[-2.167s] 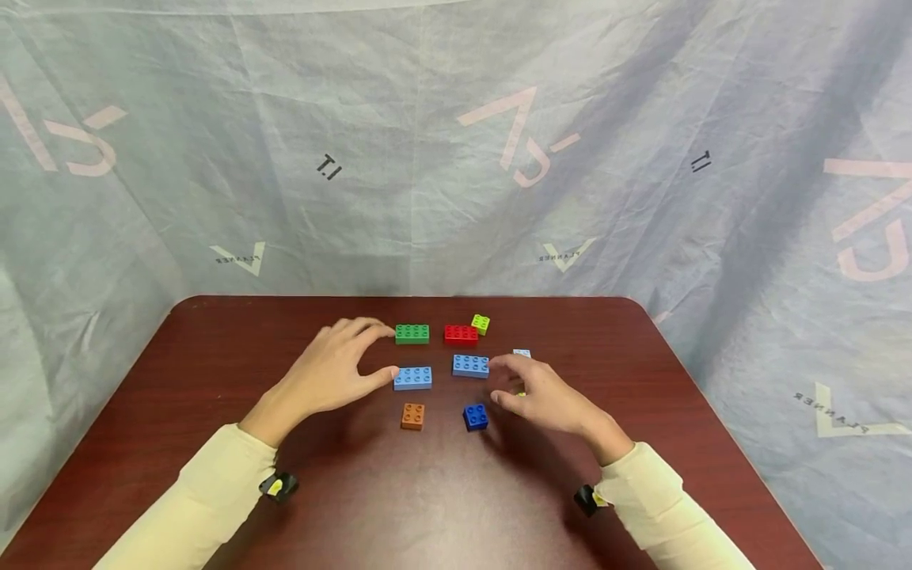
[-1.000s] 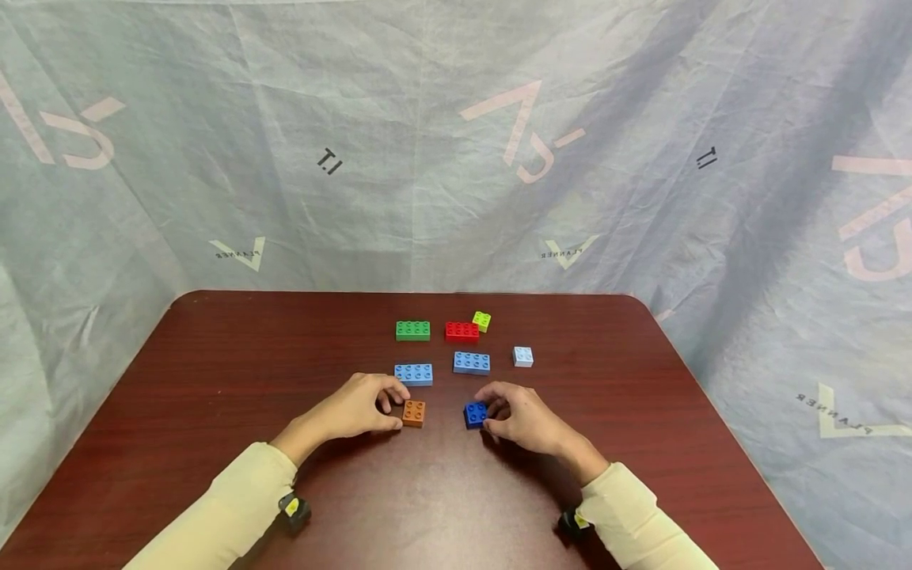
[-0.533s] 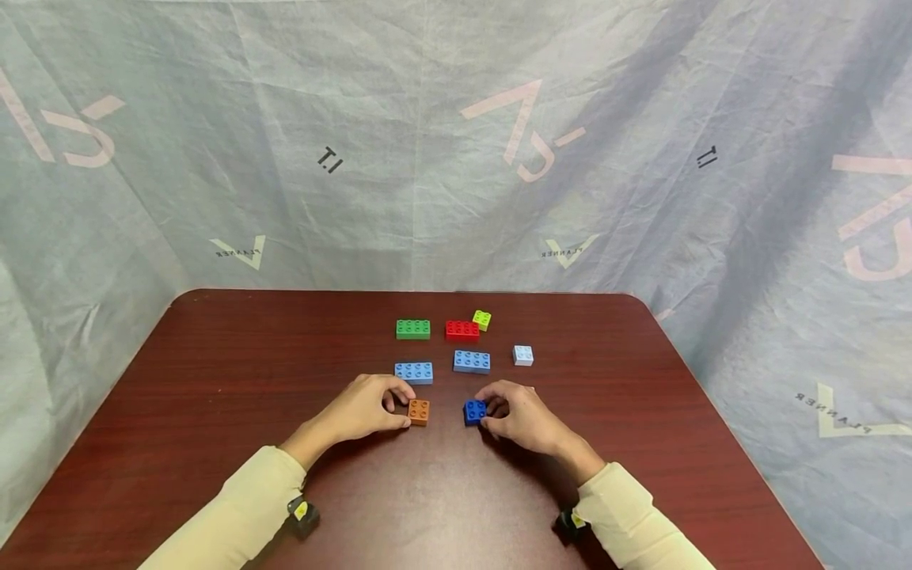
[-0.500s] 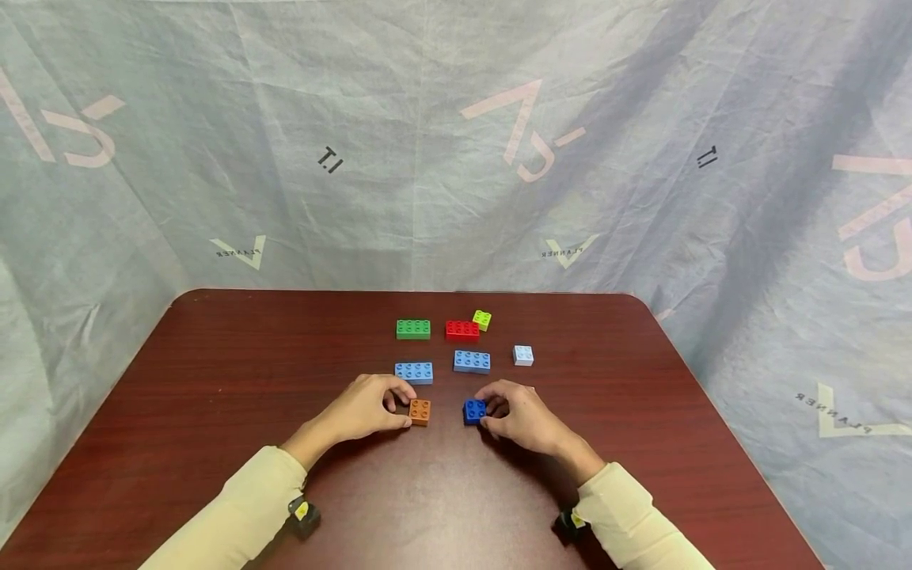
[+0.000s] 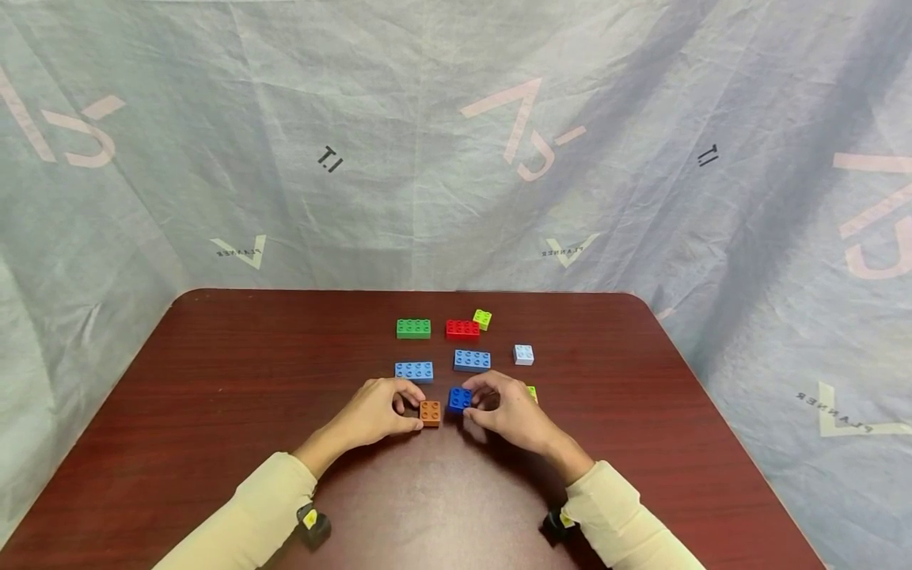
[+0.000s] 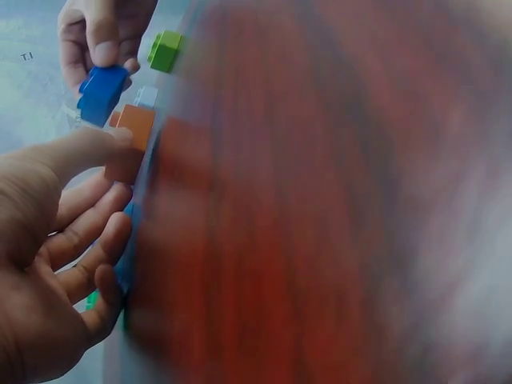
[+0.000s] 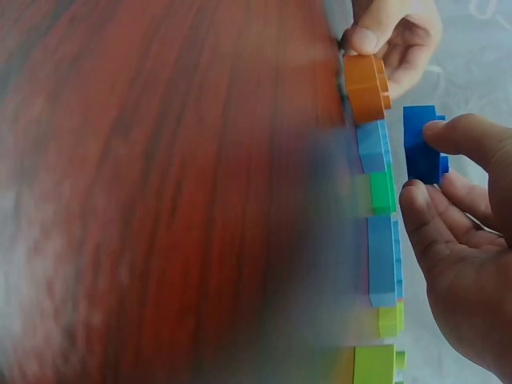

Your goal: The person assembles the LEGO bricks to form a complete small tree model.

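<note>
My left hand [image 5: 372, 413] pinches a small orange building brick [image 5: 430, 413] between thumb and fingers, studs up, at the table's middle. Just to its right, my right hand [image 5: 514, 410] pinches a small dark blue brick [image 5: 459, 400] by its right side. In the right wrist view the dark blue brick [image 7: 419, 144] is raised above the table, higher than the orange brick [image 7: 366, 88]. A narrow gap separates the two bricks in the head view. From the left wrist, the thumb shows pressed on the orange brick's side [image 6: 132, 148].
Behind the hands lie two light blue bricks [image 5: 414, 371], a green brick [image 5: 413, 328], a red brick [image 5: 462, 329] with a lime brick [image 5: 482, 319] by its corner, and a pale blue brick [image 5: 523, 355]. Another lime brick [image 5: 532, 393] is partly hidden behind my right hand.
Both hands have come from the farther bricks to the orange and dark blue ones and gripped them. The orange brick has slid right; the dark blue one has risen and moved left towards it.
</note>
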A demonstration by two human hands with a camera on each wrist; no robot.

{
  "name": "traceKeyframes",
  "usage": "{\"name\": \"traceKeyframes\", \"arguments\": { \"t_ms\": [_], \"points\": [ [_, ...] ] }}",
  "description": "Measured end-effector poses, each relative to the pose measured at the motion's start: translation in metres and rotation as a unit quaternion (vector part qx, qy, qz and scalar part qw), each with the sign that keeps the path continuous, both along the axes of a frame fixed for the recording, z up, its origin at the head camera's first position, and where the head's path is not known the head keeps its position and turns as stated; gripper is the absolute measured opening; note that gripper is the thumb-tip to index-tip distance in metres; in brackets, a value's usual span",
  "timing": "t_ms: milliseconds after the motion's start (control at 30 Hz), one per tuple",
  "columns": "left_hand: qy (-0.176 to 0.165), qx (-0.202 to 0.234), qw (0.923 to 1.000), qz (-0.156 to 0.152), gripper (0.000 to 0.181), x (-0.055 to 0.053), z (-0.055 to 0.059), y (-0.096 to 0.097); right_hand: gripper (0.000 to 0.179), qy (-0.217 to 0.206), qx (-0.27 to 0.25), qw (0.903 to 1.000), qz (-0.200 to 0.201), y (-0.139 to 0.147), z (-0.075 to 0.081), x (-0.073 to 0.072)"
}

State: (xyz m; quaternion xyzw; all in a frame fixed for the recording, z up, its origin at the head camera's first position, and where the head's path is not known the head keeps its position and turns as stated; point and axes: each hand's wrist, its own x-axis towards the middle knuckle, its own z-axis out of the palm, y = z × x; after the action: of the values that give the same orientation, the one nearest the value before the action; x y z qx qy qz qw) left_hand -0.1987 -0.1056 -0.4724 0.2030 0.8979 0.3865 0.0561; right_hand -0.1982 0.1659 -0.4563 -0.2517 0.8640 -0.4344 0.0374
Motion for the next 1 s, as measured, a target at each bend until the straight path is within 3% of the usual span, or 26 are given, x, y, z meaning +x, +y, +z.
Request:
{"name": "traceKeyframes", "arguments": {
  "t_ms": [467,1000],
  "points": [
    [0.017,0.011,0.9998,-0.002,0.029,0.004,-0.008,0.008,0.031,-0.007,-0.003,0.999,0.045,-0.016,-0.007,0.001],
    [0.029,0.012,0.9995,0.005,0.029,0.005,-0.01,0.009,0.03,0.002,0.014,0.9988,0.047,-0.022,-0.009,0.001]
  ]
}}
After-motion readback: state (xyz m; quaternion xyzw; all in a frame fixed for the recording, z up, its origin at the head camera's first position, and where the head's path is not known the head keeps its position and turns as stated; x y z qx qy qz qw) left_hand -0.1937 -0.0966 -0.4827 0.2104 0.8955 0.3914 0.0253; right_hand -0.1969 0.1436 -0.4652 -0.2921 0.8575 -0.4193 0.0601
